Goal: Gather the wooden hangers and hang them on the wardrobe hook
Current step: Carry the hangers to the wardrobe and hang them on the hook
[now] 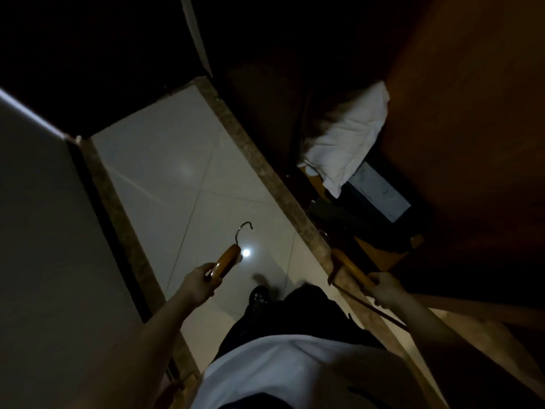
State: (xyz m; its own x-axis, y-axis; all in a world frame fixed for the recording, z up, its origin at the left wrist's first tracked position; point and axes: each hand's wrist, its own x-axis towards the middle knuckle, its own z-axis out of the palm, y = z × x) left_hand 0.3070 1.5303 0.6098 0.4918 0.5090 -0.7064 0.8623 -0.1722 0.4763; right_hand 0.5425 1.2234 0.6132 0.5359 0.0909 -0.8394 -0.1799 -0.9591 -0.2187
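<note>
Tiled floor (pixel 177 160) | left hand (pixel 200 283) holds hooked hanger (pixel 225 262) | right hand (pixel 383 290), second hanger (pixel 351 268)

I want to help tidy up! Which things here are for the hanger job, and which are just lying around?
For the job: wooden hanger in left hand; second hanger in right hand.
Just lying about: white pillow; grey box.
</note>
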